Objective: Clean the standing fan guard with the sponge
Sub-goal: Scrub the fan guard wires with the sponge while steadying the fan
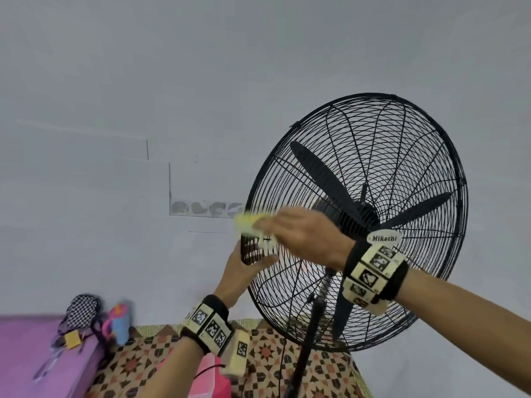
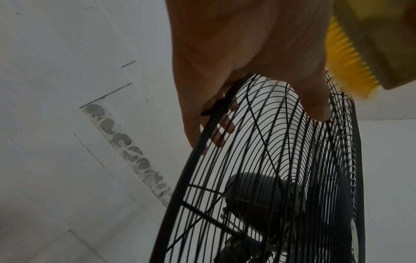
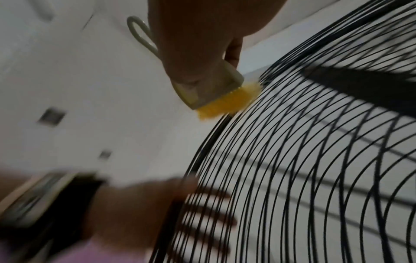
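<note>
A big black standing fan fills the right of the head view, its wire guard [image 1: 402, 156] facing me. My left hand [image 1: 253, 262] grips the guard's left rim, thumb in front and fingers behind the wires; the left wrist view shows that hand [image 2: 258, 71] around the rim of the guard [image 2: 281, 160]. My right hand [image 1: 275, 228] holds a pale-handled brush with yellow bristles [image 1: 250, 224] just above the left hand. In the right wrist view the brush [image 3: 216, 89] has its bristles pressed to the guard [image 3: 292, 160] near the rim. No sponge shows in any view.
The fan's black pole [image 1: 304, 354] stands on a patterned mat [image 1: 273, 360]. At the lower left a purple surface [image 1: 23, 354] carries a checkered bag [image 1: 82, 310] and a pink and blue bottle [image 1: 119, 326]. A white wall lies behind.
</note>
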